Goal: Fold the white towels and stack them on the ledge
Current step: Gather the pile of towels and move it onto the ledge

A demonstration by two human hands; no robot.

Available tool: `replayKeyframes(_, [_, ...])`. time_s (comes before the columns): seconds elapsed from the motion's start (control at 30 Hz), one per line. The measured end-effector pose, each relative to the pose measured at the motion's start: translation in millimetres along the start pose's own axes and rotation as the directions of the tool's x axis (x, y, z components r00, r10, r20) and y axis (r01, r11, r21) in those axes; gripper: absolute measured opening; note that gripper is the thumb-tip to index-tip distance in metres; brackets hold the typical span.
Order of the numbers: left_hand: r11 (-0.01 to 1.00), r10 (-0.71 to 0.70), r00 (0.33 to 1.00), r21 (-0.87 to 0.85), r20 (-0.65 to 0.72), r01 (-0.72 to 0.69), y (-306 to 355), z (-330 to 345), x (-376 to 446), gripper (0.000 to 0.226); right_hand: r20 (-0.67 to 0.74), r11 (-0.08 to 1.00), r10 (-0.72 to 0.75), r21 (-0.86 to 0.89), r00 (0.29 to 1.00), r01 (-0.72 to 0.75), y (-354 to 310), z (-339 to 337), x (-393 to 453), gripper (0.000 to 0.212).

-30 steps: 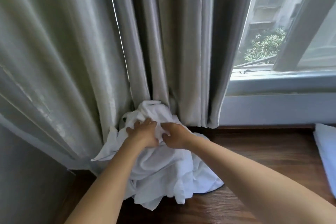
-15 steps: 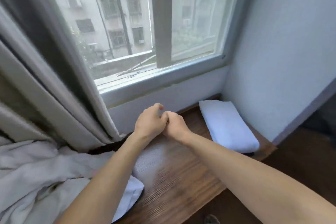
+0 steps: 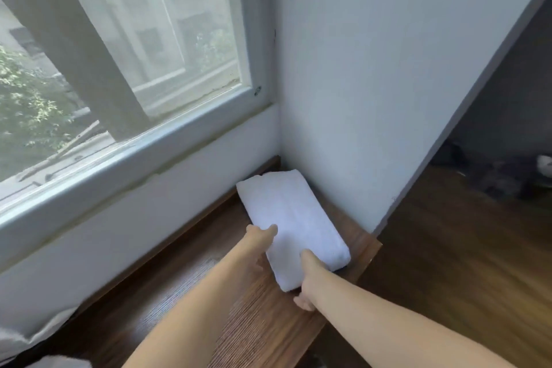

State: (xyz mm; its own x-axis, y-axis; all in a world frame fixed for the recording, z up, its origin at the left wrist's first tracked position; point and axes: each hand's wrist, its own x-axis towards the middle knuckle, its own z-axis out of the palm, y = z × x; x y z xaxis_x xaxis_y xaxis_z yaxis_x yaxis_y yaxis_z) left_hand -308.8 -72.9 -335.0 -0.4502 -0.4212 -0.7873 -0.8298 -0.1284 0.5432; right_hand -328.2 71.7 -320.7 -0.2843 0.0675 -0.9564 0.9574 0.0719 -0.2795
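folded white towel (image 3: 294, 219): soft terry, thick oblong pad with rounded edges, lying flat on ledge (image 3: 185, 302) in corner, far end near wall (image 3: 373, 84), below window (image 3: 119, 48). ledge: dark brown wood-grain board, matte, straight cut edge at right. left hand (image 3: 258, 243) grips towel's left long edge, thumb on top, fingers hidden beneath. right hand (image 3: 307, 278) grips near short end, thumb over top, fingers curled under. wall smooth, pale paint. window frame white, glass slightly hazy. no readable writing or labels.
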Motion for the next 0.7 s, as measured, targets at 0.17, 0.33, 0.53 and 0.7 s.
replayKeyframes(0.17, [0.987, -0.081, 0.992, -0.144, -0.101, 0.066, 15, 33, 35, 0.088, -0.066, 0.966, -0.198, 0.158, 0.978, 0.206, -34, -7, 62, 0.063])
replayKeyframes(0.33, [0.98, -0.054, 0.997, -0.193, -0.063, 0.041, 39, 56, 56, 0.075, -0.157, 0.932, -0.358, -0.007, 0.92, 0.361, -88, -19, 63, 0.069])
replayKeyframes(0.53, [0.976, -0.077, 0.992, -0.211, -0.095, 0.056, 53, 78, 68, 0.077, -0.178, 0.909, -0.395, -0.22, 0.901, 0.355, -124, -33, 81, 0.076])
replayKeyframes(0.7, [0.968, -0.068, 0.956, -0.252, -0.285, -0.007, 56, 73, 78, 0.09, -0.184, 0.92, -0.355, -0.245, 0.916, 0.308, -119, -34, 75, 0.065])
